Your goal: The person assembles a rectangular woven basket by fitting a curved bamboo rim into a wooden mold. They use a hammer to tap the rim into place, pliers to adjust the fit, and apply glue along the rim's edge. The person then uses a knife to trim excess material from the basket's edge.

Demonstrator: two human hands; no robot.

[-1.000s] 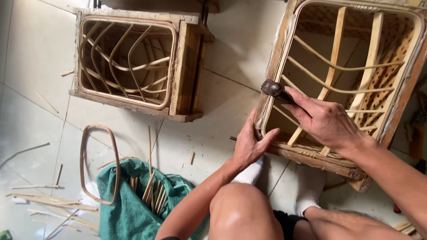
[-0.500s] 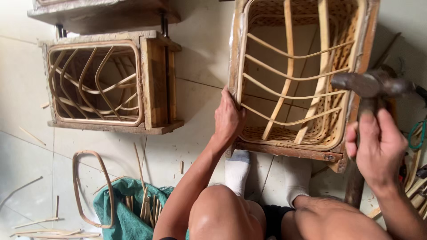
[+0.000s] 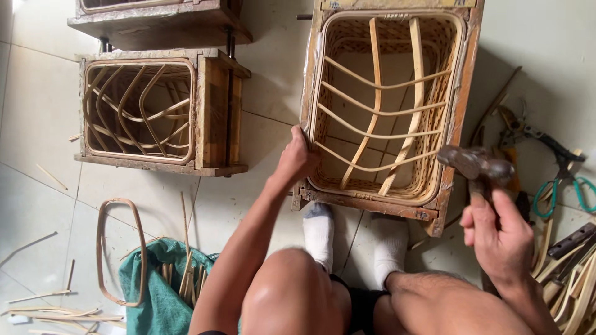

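On the floor [image 3: 37, 111], straight ahead of the knees: wooden frame [image 3: 462, 105] with a half-woven basket [image 3: 385, 99] seated inside it, near edge touching the two socked feet [image 3: 354, 239]. Left hand [image 3: 297, 160] on the frame's left near corner; right hand [image 3: 496, 232] off the frame's right near corner, gripping a hammer [image 3: 475, 164] just beside that corner. Left of the frame, well apart: second frame [image 3: 217, 111] with cane ribs inside; behind it, a third frame [image 3: 161, 22]. Near left: cane hoop [image 3: 102, 248] overlapping a cloth [image 3: 155, 291], cane strips [image 3: 180, 273] on the cloth. Far right: shears [image 3: 562, 177] and more cane [image 3: 574, 279].
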